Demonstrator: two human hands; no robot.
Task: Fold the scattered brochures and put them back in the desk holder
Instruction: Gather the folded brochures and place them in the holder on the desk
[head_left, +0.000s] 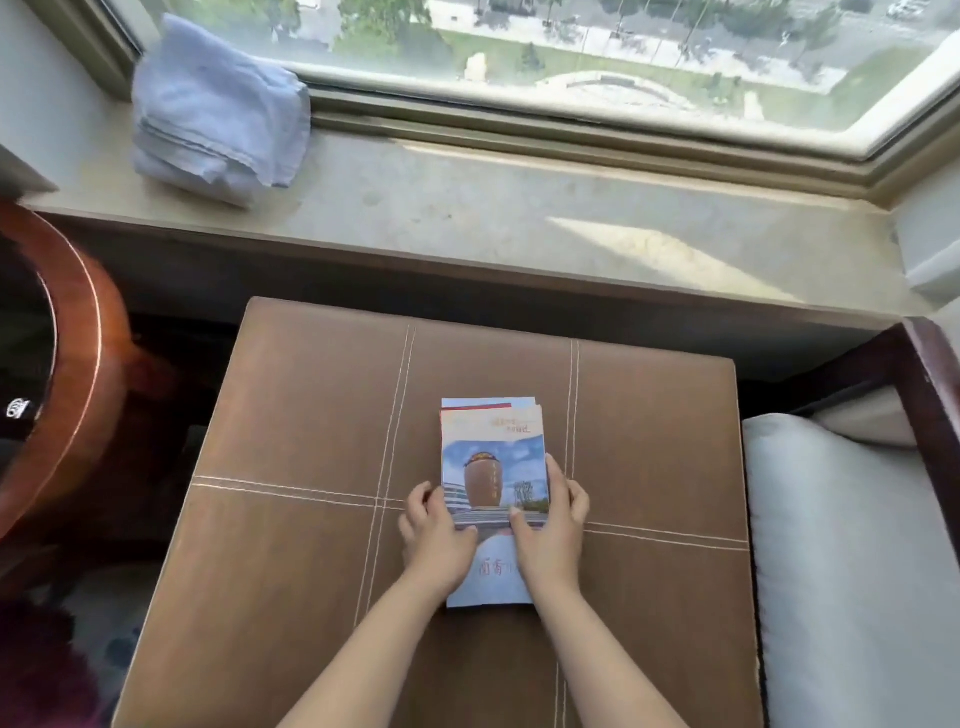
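Two bare forearms reach in from the bottom edge over a brown leather-look ottoman with white cross-stitched seams (311, 415). Both hands meet on a small stack of glossy folded brochures printed with a brown urn-shaped building under blue sky (493, 467), which lies flat near the ottoman's middle, just right of where the seams cross. The left hand (434, 535) presses on the stack's lower left, its grip closed around the left edge with the thumb on top of the cover. The right hand (550, 525) holds the lower right the same way, thumb on the cover and fingers (555, 475) wrapped along the right edge. A pale sheet with red characters shows between the wrists at the stack's near end, and the edges of further sheets peek out at the far end. To the right sits a pale grey cushioned chair with a dark wooden frame (831, 545); at left, part of a round reddish wooden table (88, 353). Beyond the ottoman runs a beige stone window sill (519, 218), bearing a folded pale blue towel (218, 114) at its left end. Further off, a window (571, 62) looks down on lawns and trees.
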